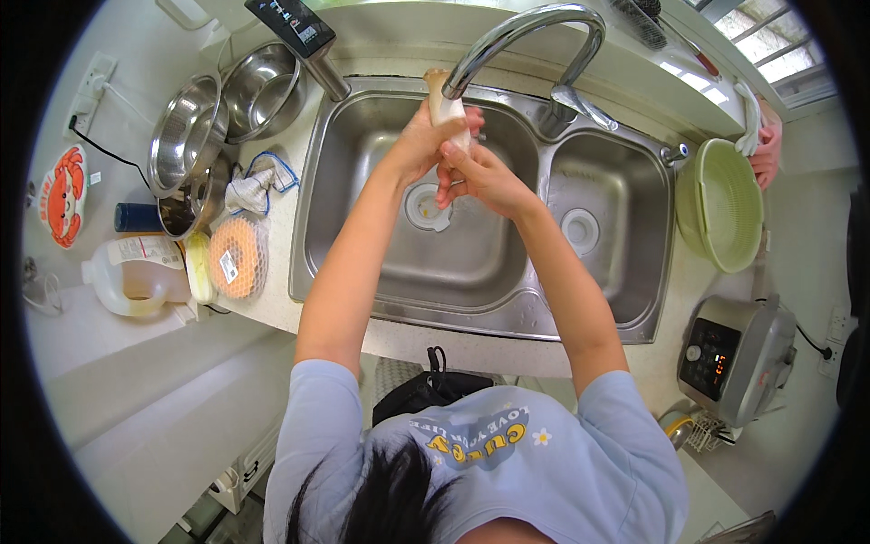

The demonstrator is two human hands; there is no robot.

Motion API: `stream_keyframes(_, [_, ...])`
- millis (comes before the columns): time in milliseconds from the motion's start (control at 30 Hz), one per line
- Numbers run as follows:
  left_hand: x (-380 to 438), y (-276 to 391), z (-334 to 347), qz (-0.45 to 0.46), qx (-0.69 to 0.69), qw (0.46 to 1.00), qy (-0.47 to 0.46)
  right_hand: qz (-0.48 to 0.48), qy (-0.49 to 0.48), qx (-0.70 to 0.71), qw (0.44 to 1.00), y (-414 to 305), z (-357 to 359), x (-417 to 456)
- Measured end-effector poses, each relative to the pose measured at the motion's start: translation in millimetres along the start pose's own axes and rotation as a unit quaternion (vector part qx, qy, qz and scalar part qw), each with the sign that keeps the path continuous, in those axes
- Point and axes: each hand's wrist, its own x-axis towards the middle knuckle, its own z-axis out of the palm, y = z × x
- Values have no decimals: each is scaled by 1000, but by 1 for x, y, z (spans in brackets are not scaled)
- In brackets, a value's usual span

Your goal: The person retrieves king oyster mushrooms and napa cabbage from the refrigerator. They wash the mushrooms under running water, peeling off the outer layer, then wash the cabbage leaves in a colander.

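My left hand point(421, 144) is wrapped around the stem of a king oyster mushroom point(445, 112). Its brownish cap points away from me, and its pale stem lies just below the spout of the chrome faucet point(527, 30). At the stem's near end, the thumb and fingers of my right hand point(491, 178) touch the mushroom. Both hands are above the larger basin of the stainless steel sink point(455, 279). Under them, a white drain strainer point(427, 206) holds small yellowish bits. Whether water is running, I cannot tell.
Steel bowls point(265, 92), a cloth point(262, 183), a netted orange round item point(234, 258) and a plastic jug point(139, 272) crowd the left. A stick-like appliance point(306, 47) stands at the sink's back-left corner. Rightward are a green colander point(731, 204) and an electric cooker point(737, 360).
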Motion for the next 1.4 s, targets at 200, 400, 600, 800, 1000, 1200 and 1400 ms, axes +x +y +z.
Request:
stream_keyframes(200, [6, -11, 4, -36, -1, 999, 9, 34, 92, -112, 989, -8, -5, -22])
stream_keyframes(400, [15, -18, -8, -77, -259, 963, -25, -17, 218, -143, 965, -7, -19, -89])
stream_keyframes(600, [14, -21, 11, 4, -149, 989, 15, -72, 348, -80, 931, 10, -20, -157])
stream_keyframes(800, [4, -12, -5, -76, -178, 981, -29, -65, 418, -79, 903, 23, -20, -211])
stream_keyframes(1000, [-8, -4, -13, -104, -189, 966, -141, -72, 431, -77, 896, 31, -14, -221])
stream_keyframes(1200, [-10, -6, 6, -19, -99, 995, -13, -92, 389, -101, 911, 28, -5, -200])
stream_keyframes(1400, [-24, -5, 7, -9, -12, 1000, -14, -95, 363, -113, 920, 27, 4, -181])
